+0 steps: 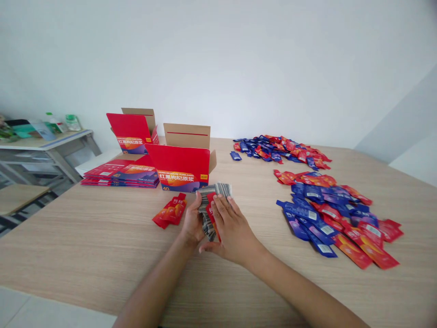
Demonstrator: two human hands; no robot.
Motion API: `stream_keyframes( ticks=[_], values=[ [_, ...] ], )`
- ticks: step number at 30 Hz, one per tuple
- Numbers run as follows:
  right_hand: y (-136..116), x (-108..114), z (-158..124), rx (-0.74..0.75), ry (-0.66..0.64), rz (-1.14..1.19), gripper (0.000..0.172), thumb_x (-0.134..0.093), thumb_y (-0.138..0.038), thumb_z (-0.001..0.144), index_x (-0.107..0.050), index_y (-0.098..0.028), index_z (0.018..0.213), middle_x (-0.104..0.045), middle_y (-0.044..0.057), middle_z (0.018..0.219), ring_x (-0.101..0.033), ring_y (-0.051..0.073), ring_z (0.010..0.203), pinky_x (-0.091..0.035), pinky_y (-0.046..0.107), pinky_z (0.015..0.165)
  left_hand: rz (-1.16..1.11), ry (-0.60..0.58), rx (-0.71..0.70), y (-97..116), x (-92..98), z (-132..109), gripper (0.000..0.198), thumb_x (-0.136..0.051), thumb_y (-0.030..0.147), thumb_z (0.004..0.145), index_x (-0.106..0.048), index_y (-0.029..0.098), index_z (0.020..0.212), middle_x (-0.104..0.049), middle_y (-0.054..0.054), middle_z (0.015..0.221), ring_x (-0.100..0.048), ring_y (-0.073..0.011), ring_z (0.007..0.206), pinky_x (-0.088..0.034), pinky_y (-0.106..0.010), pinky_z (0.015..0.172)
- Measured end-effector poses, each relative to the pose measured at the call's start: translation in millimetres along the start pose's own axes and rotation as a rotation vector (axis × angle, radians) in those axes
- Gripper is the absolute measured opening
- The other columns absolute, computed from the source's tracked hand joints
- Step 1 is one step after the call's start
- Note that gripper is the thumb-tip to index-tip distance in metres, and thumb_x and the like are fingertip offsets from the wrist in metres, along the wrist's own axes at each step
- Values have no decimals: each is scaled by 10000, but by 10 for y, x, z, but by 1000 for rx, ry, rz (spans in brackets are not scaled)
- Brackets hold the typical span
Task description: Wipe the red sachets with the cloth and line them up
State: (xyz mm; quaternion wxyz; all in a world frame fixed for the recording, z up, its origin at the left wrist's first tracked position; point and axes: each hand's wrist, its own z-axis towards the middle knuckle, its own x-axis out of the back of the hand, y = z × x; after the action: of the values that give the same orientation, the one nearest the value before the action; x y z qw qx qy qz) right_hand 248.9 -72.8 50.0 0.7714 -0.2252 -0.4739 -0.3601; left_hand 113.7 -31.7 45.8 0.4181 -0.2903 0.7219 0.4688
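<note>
Both hands clamp a bundle of sachets (214, 190) above the table (102, 237): left hand (191, 224) cups its 9 o'clock edge, right hand (232, 228) grips from 3 o'clock, fingers flat on top. They seem to be squaring the stack; lifting it toward the open box (180, 166) at 11 o'clock would need an even squeeze.

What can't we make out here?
Head view: count in the bundle of silver and red foil sachets, covered by left hand and right hand.
Head view: inside of the open red cardboard box, behind its front wall.
Head view: small items on the grey side shelf, too small.
</note>
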Motion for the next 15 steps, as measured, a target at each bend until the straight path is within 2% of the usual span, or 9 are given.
stream_keyframes(
  ticks=[5, 11, 15],
  values=[
    [33, 73, 4, -5, 5, -44, 932, -466, -705, 887, -393, 29, 1457, -338, 274, 1547, -237, 364, 1481, -147, 586, 1215, 0, -28, 56, -49, -44, -39, 483, -484, 467, 955, -651, 99, 1219, -756, -125, 1055, -714, -267, 1014, -545, -393, 951],
    [137, 137, 32, 20, 6, -86, 893, -441, -651, 923, -310, 14, 1505, -253, 242, 1591, -212, 362, 1489, -114, 608, 1209, 77, -67, 81, -61, -29, -46, 450, -483, 443, 962, -648, 119, 1227, -767, -109, 979, -738, -243, 908, -587, -356, 835],
    [204, 112, 32, 16, 6, -70, 853, -428, -613, 946, -268, -7, 1525, -257, 236, 1592, -193, 347, 1498, -158, 607, 1201, 86, -114, 80, -90, -28, -46, 420, -486, 425, 962, -653, 134, 1215, -762, -105, 958, -740, -233, 851, -597, -347, 776]
  ],
)
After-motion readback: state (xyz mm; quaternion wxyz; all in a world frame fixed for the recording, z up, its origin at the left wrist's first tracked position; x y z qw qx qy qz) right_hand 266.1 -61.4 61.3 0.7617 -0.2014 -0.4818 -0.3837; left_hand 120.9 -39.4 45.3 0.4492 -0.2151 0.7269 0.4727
